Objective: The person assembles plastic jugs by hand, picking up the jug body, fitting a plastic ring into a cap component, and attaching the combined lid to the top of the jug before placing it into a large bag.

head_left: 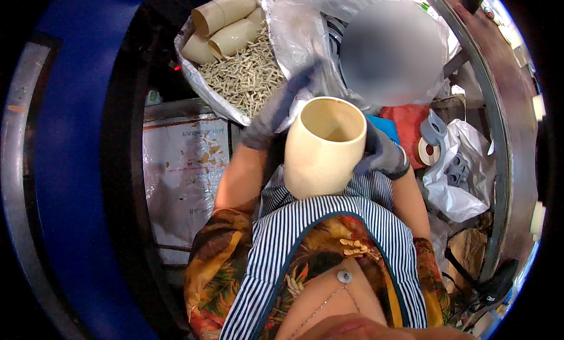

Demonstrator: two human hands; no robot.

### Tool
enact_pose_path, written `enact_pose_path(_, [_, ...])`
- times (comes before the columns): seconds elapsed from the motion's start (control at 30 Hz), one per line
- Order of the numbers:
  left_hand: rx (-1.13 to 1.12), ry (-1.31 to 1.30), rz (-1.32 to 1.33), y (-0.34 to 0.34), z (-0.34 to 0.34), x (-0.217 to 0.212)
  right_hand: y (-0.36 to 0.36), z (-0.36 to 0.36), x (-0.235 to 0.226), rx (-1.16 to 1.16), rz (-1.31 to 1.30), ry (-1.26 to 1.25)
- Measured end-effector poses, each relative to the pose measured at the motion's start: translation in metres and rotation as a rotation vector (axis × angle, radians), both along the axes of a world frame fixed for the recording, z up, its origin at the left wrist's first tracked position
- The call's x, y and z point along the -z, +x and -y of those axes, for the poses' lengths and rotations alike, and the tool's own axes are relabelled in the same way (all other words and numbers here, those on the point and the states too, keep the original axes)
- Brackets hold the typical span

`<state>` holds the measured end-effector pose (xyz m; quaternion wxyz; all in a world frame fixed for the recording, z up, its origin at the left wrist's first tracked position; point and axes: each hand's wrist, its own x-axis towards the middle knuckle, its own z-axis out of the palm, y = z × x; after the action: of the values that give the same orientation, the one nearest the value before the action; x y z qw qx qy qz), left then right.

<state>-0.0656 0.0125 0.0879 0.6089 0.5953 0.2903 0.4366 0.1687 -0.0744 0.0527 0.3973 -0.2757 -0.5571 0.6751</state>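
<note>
A cream-coloured, barrel-shaped vessel (pixel 323 170) with a round open mouth stands upright before my chest, close to the striped apron. My right hand (pixel 383 153), in a grey-blue glove, grips its right side; part of the fingers lies hidden behind it. To the left of the vessel's rim, my gloved left hand (pixel 277 111) is raised beside a white sack (pixel 210 99). Motion smears its fingers, so their pose is unclear. Short pale stick-like pieces (pixel 244 84) fill the sack, and several similar cream vessels (pixel 226 14) lie on top of them.
Clear plastic bags (pixel 299 37) lie ahead, next to a blurred-out round area. At right are a red cloth (pixel 405 125), a tape roll (pixel 429 152), a grey ring-shaped part (pixel 433 127) and a white bag (pixel 464 190) with grey parts. A metal frame (pixel 496 134) borders the right side.
</note>
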Motion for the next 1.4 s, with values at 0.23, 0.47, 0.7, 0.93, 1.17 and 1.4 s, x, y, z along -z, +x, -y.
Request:
enact_pose_path(0.23, [0.352, -0.71, 0.191, 0.02, 0.022, 0.041, 0.107, 0.071, 0.026, 0.787, 1.07, 0.258])
enact_pose_path(0.47, [0.361, 0.177, -0.214, 0.063, 0.021, 0.059, 0.186, 0.07, 0.08, 1.069, 1.749, 0.068])
enact_pose_path(0.7, [0.26, 0.524, -0.436, 0.052, 0.02, 0.08, 0.125, 0.036, -0.013, 1.181, 0.515, 0.058])
enact_pose_path(0.93, [0.479, -0.518, 0.15, 0.073, 0.016, 0.091, 0.06, 0.003, -0.003, 0.732, 0.206, -0.45])
enact_pose_path(1.17, [0.494, -0.847, 0.415, 0.077, 0.013, 0.116, 0.064, -0.002, 0.012, 0.793, 0.189, -0.558])
enact_pose_path(1.4, [0.554, -0.901, 0.429, 0.081, 0.014, 0.114, 0.066, 0.006, 0.014, 0.826, 0.16, -0.533])
